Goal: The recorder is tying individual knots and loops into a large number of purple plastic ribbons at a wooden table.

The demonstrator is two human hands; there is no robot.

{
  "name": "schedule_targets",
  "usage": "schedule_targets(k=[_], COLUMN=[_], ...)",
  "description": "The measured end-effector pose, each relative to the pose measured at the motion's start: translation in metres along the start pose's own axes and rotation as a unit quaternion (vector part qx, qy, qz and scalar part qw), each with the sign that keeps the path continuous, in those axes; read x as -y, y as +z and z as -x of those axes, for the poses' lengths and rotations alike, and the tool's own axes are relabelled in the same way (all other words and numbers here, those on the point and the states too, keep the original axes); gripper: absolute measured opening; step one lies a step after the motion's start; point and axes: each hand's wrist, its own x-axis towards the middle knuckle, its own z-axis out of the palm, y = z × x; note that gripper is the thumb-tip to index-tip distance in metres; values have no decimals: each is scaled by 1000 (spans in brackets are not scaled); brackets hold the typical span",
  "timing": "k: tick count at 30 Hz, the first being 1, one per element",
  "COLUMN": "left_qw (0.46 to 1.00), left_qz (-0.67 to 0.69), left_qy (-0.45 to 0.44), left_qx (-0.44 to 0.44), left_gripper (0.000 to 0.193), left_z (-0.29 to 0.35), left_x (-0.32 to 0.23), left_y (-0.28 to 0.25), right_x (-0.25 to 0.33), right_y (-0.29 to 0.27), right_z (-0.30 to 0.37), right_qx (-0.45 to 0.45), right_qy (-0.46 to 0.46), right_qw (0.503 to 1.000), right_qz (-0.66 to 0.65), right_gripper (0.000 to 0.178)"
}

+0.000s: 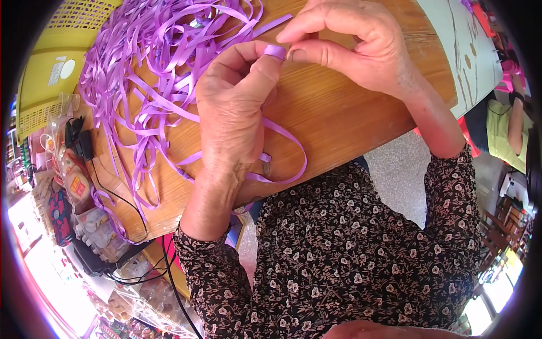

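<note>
From the head view: gripping a narrow, glossy purple satin-like ribbon band point(275, 52) between the thumb and index finger of the left hand point(230, 93), with the other fingers curling inward. Showing only a short, smooth, flat stretch of the band at the pinch, catching light on its face. Holding it above a brown wood-grain tabletop point(361, 118). Running the band's long axis roughly left to right, dipping slightly at the right end, and pointing toward the right thumb.

Poising the right hand point(370, 51) just beside, with thumb and index finger reaching toward the band; being unable to tell from this angle whether grasping or released.

Seeing a curved purple ribbon loop point(305, 158) bending out from behind the left wrist near the table edge, with the wrist blocking part of it. Finding a large tangled heap of shiny purple ribbons point(141, 68) crowding the table's left side, sending strands toward the left wrist. Noticing also a yellow perforated plastic basket point(39, 85) at upper left, a black power adapter point(86, 144) with a thin cable below, and a white, dark-veined surface point(480, 62) at upper right.
</note>
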Motion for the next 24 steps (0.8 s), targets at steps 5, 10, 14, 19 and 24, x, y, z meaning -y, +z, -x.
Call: schedule_targets(k=[5, 10, 14, 19, 24], left_qw=[998, 994, 996, 993, 992], left_qz=[-50, -86, -26, 100, 109], left_qy=[42, 65, 81, 45, 20], left_qx=[-25, -25, 31, 52, 56], left_gripper=[11, 11, 11, 9, 10], left_z=[3, 4, 4, 5, 1], left_x=[2, 0, 2, 2, 1], left_y=[4, 5, 2, 4, 4], right_x=[10, 49, 46, 46, 22], right_y=[1, -8, -11, -7, -1], right_z=[0, -24, -28, -24, -9], right_qx=[10, -11, -10, -57, -42], right_qy=[15, 519, 622, 634, 297], right_qw=[999, 823, 732, 664, 944], right_qz=[39, -230, -279, -391, -137], right_gripper=[14, 6, 6, 10, 11])
